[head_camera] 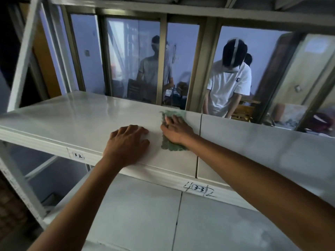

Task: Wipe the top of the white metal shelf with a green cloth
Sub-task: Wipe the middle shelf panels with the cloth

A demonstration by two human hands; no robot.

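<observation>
- Head view: the right hand (176,130) presses the green cloth (173,130) flat on the top of the white metal shelf (72,120), fingers spread, its grip wide. The cloth lies mid-shelf, just left of a panel seam (200,124).
- The left hand (128,144) rests beside it, fingers loosely bent, holding nothing.
- To wipe well, I judge long overlapping strokes under an even palm work best, the left hand bracing.
- The shelf top looks glossy; handwritten labels (199,188) mark its front edge. Behind it, a window (133,58) shows two people (229,82) standing.
</observation>
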